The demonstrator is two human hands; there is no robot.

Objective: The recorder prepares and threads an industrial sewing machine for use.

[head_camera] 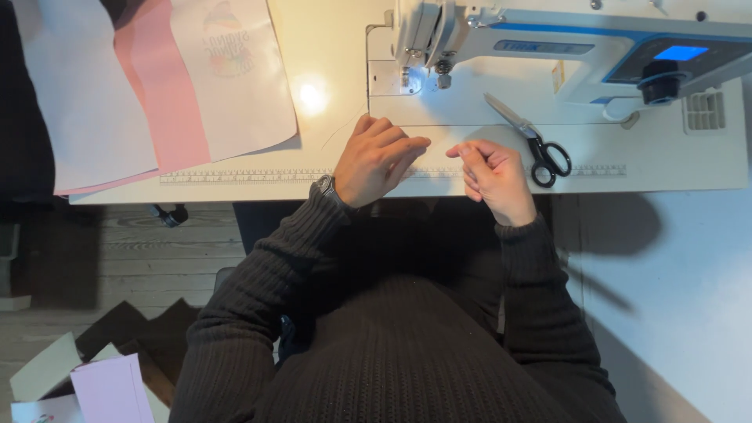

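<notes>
Far left on the table [329, 47]: we count three overlapping fabric pieces, a pale sheet [86, 102], a pink sheet [160, 94] and a white printed sheet [235, 78], their lower ends near the front edge.

Along that front edge we note a ruler strip [243, 176], running across the table from left to right.

Our left hand [376, 160] rests palm down on the table edge, over the ruler. Its fingers lie close together and slightly bent, tips pointing right. A watch [325, 186] sits at the wrist, just above a dark ribbed sleeve [274, 258].

Just right of it, our right hand [493, 176] hovers at the same edge. Thumb and forefinger are pressed together at the tip in a pinch; what they pinch is too small for us to tell. The other fingers curl into the palm. The two hands are near each other but apart.

Next right: scissors [533, 141] with black handles, lying closed on the table, blades pointing up-left, just beside our right hand.

Behind both hands: a white sewing machine [564, 39], its lamp lit over the needle [407, 78], a blue screen [680, 52] at its right end.
</notes>
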